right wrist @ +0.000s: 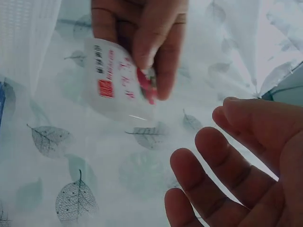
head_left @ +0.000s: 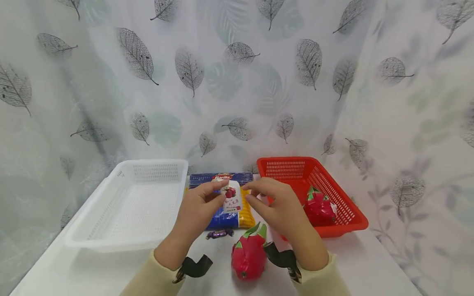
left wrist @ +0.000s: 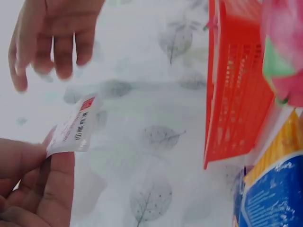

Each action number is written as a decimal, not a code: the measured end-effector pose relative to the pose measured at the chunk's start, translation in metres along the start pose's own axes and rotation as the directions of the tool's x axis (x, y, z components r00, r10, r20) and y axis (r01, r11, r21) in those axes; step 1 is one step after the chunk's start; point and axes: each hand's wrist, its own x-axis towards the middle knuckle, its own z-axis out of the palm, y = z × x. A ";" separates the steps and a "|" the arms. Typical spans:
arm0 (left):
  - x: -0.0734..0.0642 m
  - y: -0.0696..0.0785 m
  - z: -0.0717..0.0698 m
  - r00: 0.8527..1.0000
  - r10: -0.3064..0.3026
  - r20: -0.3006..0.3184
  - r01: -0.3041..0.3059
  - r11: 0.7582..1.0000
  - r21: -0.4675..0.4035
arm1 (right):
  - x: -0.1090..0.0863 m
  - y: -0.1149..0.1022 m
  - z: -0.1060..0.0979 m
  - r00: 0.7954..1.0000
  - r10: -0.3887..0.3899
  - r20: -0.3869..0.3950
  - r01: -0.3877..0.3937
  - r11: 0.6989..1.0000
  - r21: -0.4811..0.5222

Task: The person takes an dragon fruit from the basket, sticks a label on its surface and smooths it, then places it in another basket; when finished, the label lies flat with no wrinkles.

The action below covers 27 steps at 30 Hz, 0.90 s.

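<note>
Between thumb and fingers my left hand (head_left: 201,207) pinches a small white label (head_left: 232,197) printed with a dragon fruit picture and red and black characters. In the left wrist view the label (left wrist: 73,127) bends slightly as it sticks out from the fingertips. My right hand (head_left: 279,203) hovers just right of the label, apart from it, and its fingers (right wrist: 208,175) are loosely spread with nothing held. On the white table below, between the two forearms, lies a pink dragon fruit (head_left: 249,257) with green tips.
A white plastic basket (head_left: 83,218) stands at the left. The red basket (head_left: 355,224) at the right holds another dragon fruit (head_left: 319,207). Behind the hands lies a blue and yellow Barilla pasta pack (head_left: 224,222), with a purple wrapped candy (head_left: 220,234) in front. A leaf-patterned curtain (head_left: 237,102) hangs behind.
</note>
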 end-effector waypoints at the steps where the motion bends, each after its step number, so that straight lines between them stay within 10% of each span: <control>1: -0.001 0.001 0.000 1.000 0.005 -0.002 -0.005 1.000 -0.017 | 0.000 -0.001 0.001 1.000 0.001 -0.005 -0.001 1.000 -0.011; 19: -0.016 0.015 0.002 0.999 0.038 0.034 -0.037 0.998 -0.046 | 0.003 0.000 0.029 0.992 -0.074 -0.100 0.057 0.985 -0.164; 27: -0.015 0.018 0.001 0.984 -0.138 0.116 0.162 0.960 -0.229 | 0.005 -0.001 0.034 0.973 -0.188 -0.132 0.154 0.959 -0.236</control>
